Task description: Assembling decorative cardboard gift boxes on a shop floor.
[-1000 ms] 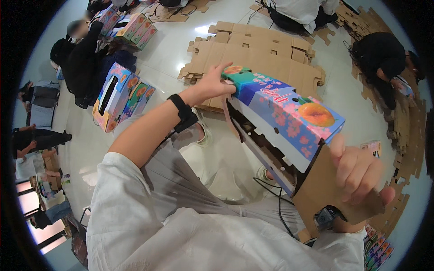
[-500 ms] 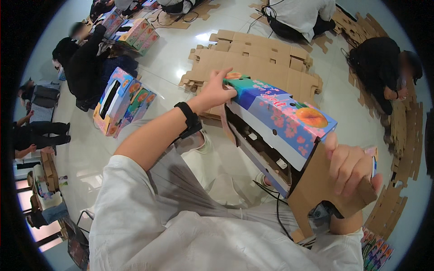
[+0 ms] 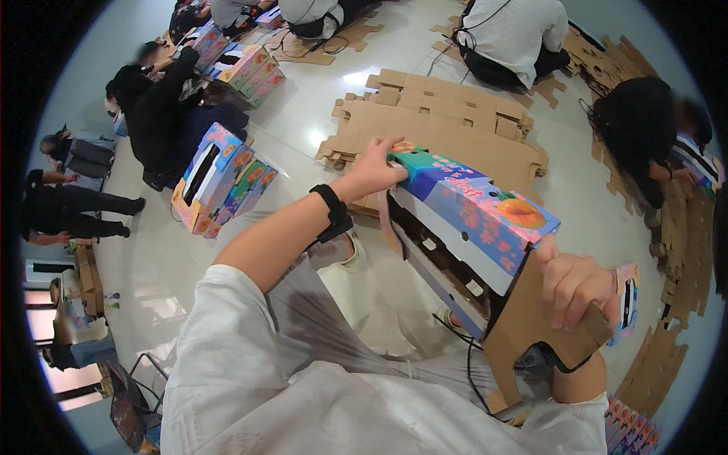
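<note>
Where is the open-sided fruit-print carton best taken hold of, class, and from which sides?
Probably by both ends of the carton: left hand from the left at the green end, right hand from the right on the brown end flap. The carton is long and slanted, and its side toward the wearer gapes open, so edges there would likely give.

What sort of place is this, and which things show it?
Probably an indoor packaging workroom: flat brown cardboard lies stacked on the tiled floor, colourful printed boxes stand to the left, and people sit nearby.
</note>
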A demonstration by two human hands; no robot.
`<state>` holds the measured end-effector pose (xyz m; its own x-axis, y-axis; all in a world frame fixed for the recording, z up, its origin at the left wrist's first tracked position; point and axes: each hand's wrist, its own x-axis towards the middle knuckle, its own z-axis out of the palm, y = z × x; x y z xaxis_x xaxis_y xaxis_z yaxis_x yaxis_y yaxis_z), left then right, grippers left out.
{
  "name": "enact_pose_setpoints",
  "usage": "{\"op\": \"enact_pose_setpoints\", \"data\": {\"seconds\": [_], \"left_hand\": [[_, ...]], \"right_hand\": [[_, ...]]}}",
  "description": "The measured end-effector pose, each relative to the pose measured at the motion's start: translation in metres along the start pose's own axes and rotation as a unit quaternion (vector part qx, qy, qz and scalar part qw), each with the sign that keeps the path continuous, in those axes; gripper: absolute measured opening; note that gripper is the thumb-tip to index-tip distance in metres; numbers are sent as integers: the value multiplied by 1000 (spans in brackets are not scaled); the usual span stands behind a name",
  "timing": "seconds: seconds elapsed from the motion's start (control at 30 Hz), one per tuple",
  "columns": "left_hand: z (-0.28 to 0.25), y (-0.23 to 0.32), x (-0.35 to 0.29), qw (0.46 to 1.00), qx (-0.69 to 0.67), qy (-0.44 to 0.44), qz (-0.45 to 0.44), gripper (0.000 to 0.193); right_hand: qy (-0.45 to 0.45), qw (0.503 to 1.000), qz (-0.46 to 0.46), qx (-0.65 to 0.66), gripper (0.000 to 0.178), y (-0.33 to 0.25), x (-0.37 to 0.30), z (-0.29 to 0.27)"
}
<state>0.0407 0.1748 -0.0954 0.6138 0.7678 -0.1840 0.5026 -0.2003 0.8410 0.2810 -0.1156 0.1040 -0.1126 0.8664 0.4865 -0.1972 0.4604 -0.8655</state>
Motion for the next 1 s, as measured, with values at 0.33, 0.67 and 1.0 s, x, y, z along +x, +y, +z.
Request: {"op": "enact_pose_setpoints", "data": {"seconds": [0.33,0.67,1.0], "left_hand": [[2,-9,6,999,8,19,37,85],[-5,-5,9,998,38,30,28,83],[-9,-8,9,996,40,47,69,81]], "right_hand": [[39,999,16,-14,71,9,-7,-4],[6,999,-18,-44,69,24,-9,-26],[-11,994,-8,-112,66,25,-19,-29]]}}
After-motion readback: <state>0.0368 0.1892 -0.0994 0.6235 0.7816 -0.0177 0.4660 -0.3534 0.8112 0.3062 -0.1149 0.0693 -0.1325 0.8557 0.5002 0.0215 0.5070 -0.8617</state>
